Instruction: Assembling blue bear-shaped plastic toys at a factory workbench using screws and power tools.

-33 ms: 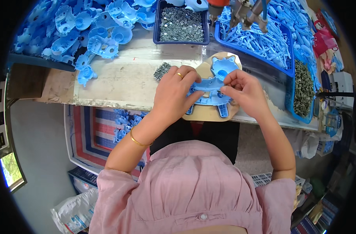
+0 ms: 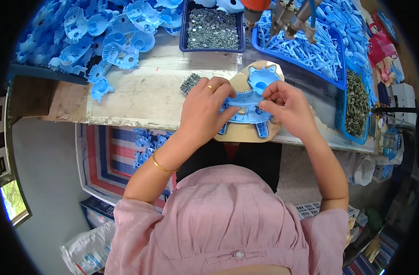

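Note:
A light-blue plastic toy shell (image 2: 263, 79), shaped like an animal with a round head and stubby legs, lies hollow side up on a tan board (image 2: 239, 133). My left hand (image 2: 205, 103) is closed on the shell's left side, fingers curled over it and thumb across its lower body. At the right edge, below the head, my right hand (image 2: 287, 103) has its thumb and fingertips pinched together against the shell. Whatever small thing those fingertips hold is hidden. Just left of my left hand sits a grey metal block (image 2: 190, 84) with a notched top.
Piled blue shells (image 2: 120, 55) fill the back left. A dark tray (image 2: 212, 49) of small metal parts stands behind the board. Right of it is a blue basket (image 2: 301, 71) of thin blue parts, then a basket (image 2: 340, 110) of screw-like pieces. A machine head (image 2: 292, 20) hangs overhead.

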Tool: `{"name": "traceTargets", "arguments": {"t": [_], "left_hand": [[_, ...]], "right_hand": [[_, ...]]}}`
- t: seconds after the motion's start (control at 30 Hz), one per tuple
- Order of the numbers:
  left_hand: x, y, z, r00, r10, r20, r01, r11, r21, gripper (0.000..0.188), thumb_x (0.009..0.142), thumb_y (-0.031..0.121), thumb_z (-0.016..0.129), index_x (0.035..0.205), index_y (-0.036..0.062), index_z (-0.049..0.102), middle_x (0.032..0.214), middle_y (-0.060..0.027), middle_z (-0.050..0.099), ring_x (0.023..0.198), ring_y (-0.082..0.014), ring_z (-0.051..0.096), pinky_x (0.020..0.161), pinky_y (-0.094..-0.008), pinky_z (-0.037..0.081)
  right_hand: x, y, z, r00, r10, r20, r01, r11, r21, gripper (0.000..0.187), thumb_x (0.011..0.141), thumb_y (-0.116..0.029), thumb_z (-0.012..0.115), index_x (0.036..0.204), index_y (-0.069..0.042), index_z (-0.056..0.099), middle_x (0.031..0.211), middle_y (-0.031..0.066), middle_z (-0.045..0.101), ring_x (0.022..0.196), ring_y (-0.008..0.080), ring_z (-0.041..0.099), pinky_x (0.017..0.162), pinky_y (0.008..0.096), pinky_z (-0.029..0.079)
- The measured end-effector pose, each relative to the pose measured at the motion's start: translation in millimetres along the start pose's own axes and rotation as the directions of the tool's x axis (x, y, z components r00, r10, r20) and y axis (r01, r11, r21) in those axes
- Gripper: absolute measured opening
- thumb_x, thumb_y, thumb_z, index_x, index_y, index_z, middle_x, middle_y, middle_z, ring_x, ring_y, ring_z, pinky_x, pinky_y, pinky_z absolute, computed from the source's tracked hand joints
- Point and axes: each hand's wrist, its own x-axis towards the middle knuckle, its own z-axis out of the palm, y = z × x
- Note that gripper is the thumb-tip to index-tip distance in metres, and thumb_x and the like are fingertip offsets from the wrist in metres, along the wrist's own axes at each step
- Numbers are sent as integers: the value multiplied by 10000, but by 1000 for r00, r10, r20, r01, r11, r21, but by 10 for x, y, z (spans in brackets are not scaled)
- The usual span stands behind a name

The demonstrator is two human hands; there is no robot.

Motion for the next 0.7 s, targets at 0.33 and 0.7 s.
{"name": "traceTargets", "arguments": {"t": [0.33,0.7], "left_hand": [[1,49,32,999,48,-15,-47,995,84,184,708,155,826,828,102,697,1043,-9,653,888,-247,595,774,-376,501],[59,86,29,997,73,5,-72,963,259,144,741,246,792,724,117,729,1081,13,646,958,-230,577,789,-373,453]], "right_hand": [[44,-185,-43,988,38,148,13,945,-327,138,804,-22,773,929,-12,718,897,64,691,793,132,654,672,286,512],[152,-288,-25,922,-363,134,361,680,-639,206,757,-111,800,956,-81,754,967,109,638,992,314,605,851,404,506]]}}
